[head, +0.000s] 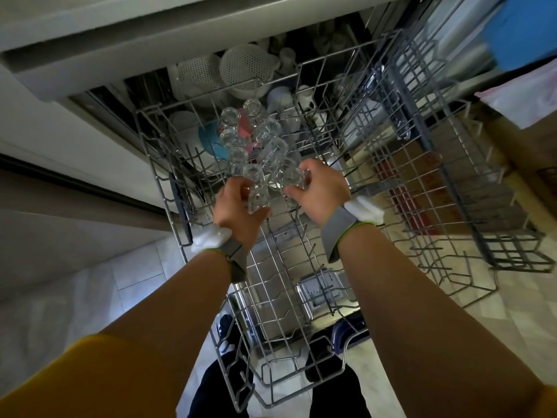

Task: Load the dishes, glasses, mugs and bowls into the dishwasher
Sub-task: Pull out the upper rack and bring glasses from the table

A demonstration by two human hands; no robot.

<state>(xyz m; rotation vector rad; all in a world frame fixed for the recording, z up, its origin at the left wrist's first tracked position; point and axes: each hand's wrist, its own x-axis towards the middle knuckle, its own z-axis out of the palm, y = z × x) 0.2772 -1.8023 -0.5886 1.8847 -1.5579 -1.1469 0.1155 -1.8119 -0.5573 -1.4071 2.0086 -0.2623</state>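
Fingers (297,170) of the right hand (321,188) curled round a clear glass (294,179), thumb underneath, pinching it just above the wire; left hand (238,206) wrapped on a second glass (257,199), fingers bent round its side, thumb across the front. Both glasses upside-down-ish, held at the near end of a double row of glasses (256,137) already standing in the upper rack (156,176), approx. mid-rack. Whether the two in hand touch the tines yet, can't tell w/ the glare. Moving out: behind the row, a blue dish (211,143) and white plates on the left, white colander-type bowls (247,67) further back inside the machine, a few white cups nearby. To the right, another wire rack (452,176) pulled out, looks mostly bare. Near half of the upper rack also bare wire. So my read: glasses approx. done, these two closing out the row; plenty of space left, but what mugs, bowls, dishes remain isn't in shot, no bench visible.
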